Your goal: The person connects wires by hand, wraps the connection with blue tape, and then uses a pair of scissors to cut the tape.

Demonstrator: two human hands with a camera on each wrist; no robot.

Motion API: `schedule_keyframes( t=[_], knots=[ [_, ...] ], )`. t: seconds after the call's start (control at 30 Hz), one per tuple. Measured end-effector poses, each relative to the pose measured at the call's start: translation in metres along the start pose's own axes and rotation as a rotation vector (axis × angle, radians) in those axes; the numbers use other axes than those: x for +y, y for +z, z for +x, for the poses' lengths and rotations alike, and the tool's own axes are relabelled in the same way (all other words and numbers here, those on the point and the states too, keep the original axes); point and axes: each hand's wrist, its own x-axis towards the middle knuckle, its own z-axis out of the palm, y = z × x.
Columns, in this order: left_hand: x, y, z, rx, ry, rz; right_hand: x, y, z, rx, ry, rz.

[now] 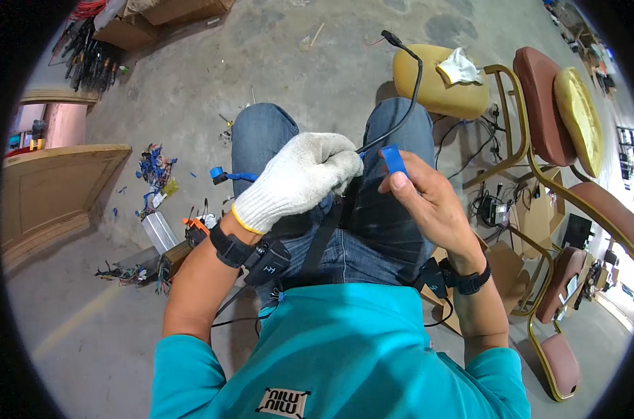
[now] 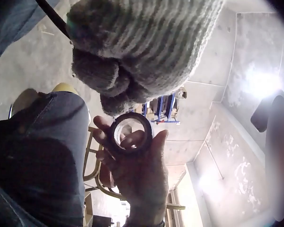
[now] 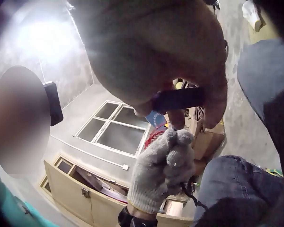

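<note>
My left hand, in a white knit glove with a yellow cuff, grips a black cable above my lap. The cable arcs up to the right and ends in a black connector with a thin red wire beside it. On the other side of the glove, a blue-wrapped length ends in a blue and black plug. My bare right hand holds a roll of blue tape between thumb and fingers, close by the gloved fingertips. The left wrist view shows the roll's open ring.
A yellow seat with a white glove on it stands ahead right, near stacked metal-framed chairs. Wire scraps litter the floor at left, beside a wooden cabinet. Cardboard boxes sit at far left.
</note>
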Motion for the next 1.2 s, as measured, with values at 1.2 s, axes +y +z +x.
schedule_keyframes(
  t=[1.2],
  knots=[
    [-0.023,0.026,-0.007,0.267,0.329,0.645,-0.008,0.025,-0.003,0.027,0.492,0.501]
  ],
)
